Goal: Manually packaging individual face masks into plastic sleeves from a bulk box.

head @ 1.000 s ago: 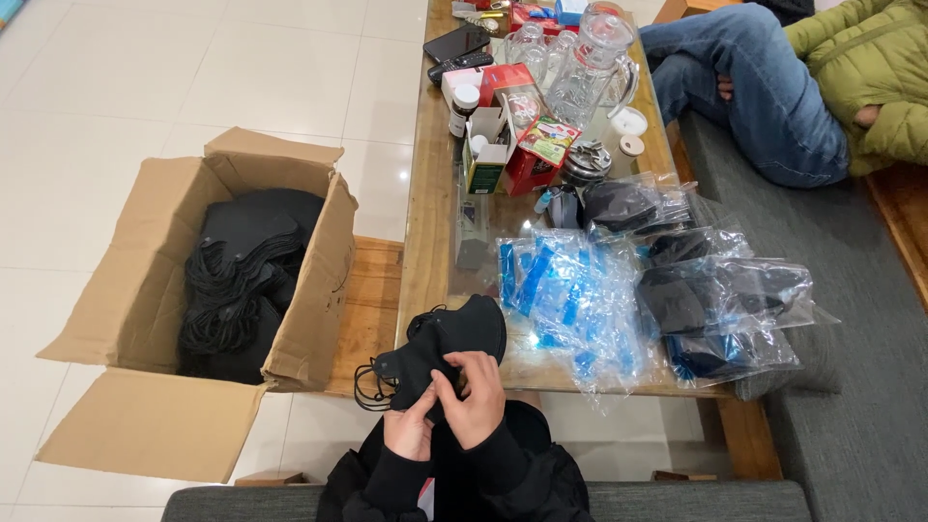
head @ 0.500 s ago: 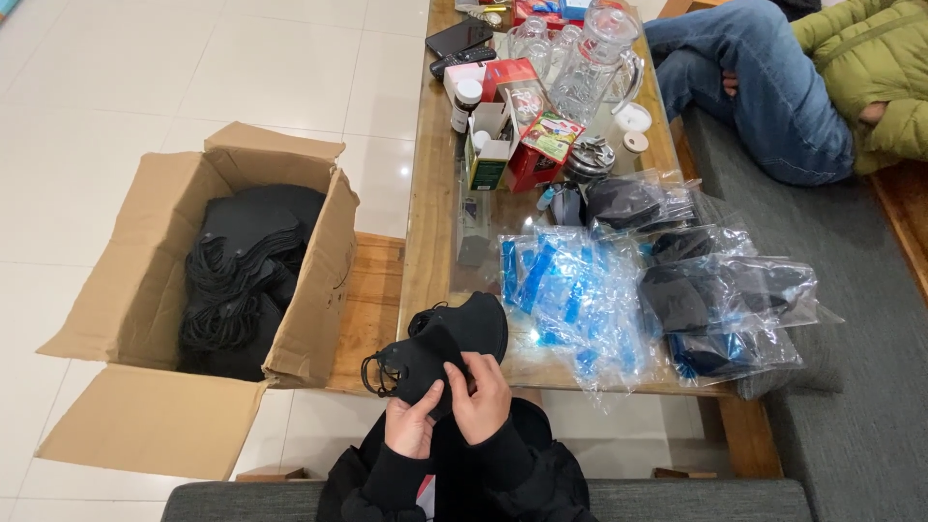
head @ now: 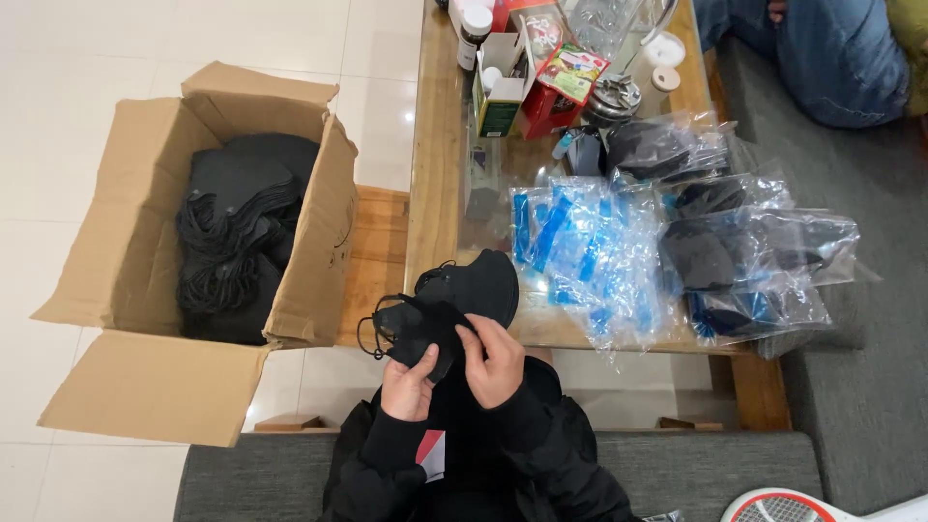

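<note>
Pinching a black face mask (head: 425, 324) with fingers of both the left hand (head: 408, 385) and right hand (head: 495, 360), above the lap by the surface (head: 435, 193) edge, near stacked masks (head: 478, 285).

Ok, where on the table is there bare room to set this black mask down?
Bare wood runs down the table's left edge, beside the cardboard box. A smaller patch lies behind the mask pile. Crowded: plastic bags right, cartons at the far end.
</note>
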